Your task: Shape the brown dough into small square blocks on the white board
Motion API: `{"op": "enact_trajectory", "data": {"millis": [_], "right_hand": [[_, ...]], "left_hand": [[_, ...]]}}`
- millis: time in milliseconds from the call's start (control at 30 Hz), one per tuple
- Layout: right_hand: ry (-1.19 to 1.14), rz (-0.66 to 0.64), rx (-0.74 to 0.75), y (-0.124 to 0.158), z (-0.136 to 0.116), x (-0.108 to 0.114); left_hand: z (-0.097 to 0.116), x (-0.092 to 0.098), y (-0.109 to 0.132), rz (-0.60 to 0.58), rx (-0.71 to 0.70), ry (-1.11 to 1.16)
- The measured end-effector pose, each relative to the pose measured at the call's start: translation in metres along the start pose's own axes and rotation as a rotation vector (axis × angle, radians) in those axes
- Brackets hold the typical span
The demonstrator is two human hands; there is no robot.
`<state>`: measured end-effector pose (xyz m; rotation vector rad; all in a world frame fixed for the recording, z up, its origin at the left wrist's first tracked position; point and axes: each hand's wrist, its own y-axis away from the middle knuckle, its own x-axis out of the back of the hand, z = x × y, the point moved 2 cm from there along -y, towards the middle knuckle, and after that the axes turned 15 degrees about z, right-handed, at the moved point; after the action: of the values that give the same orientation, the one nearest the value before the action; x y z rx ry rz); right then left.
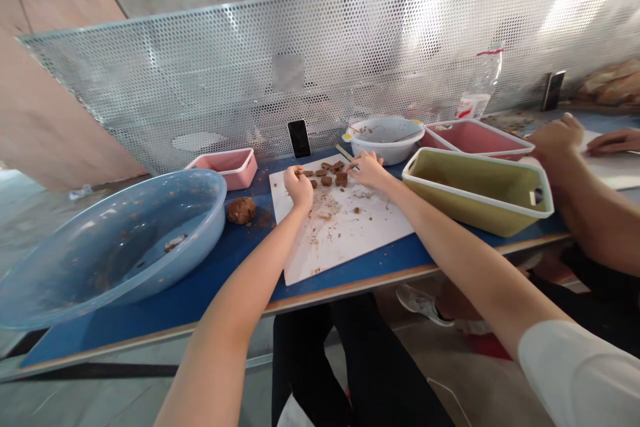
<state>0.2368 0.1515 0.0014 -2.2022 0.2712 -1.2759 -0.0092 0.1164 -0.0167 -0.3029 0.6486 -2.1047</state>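
Observation:
A white board [345, 233] lies on the blue table [220, 267], smeared with brown crumbs. Several small brown dough pieces [330, 177] sit at its far edge. My left hand [299, 185] is curled at the left end of that cluster, pinching a brown piece. My right hand [369, 168] rests at the cluster's right end, fingers bent and touching the pieces beside a thin stick; what it grips is unclear. A brown dough ball [241, 209] lies left of the board.
A big blue basin [115, 240] fills the left. A small pink tray [227, 165], upright phone [299, 138], grey bowl [385, 139], pink bin [473, 135] and green bin [480, 190] line the back and right. Another person's arm [580, 187] reaches in at right. Perforated metal screen behind.

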Motion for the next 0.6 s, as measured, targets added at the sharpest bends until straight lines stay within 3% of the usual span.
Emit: {"op": "enact_trajectory", "data": {"millis": [167, 400, 600], "right_hand": [[-0.005, 0.003, -0.039, 0.0, -0.003, 0.001], [-0.014, -0.003, -0.024, 0.0, -0.004, 0.001], [-0.024, -0.003, 0.006, 0.0, -0.002, -0.006]], "left_hand": [[0.003, 0.001, 0.001, -0.079, -0.137, -0.041], [0.023, -0.004, 0.024, -0.512, -0.705, -0.248], [0.025, -0.01, 0.031, -0.606, -0.772, -0.321]]}}
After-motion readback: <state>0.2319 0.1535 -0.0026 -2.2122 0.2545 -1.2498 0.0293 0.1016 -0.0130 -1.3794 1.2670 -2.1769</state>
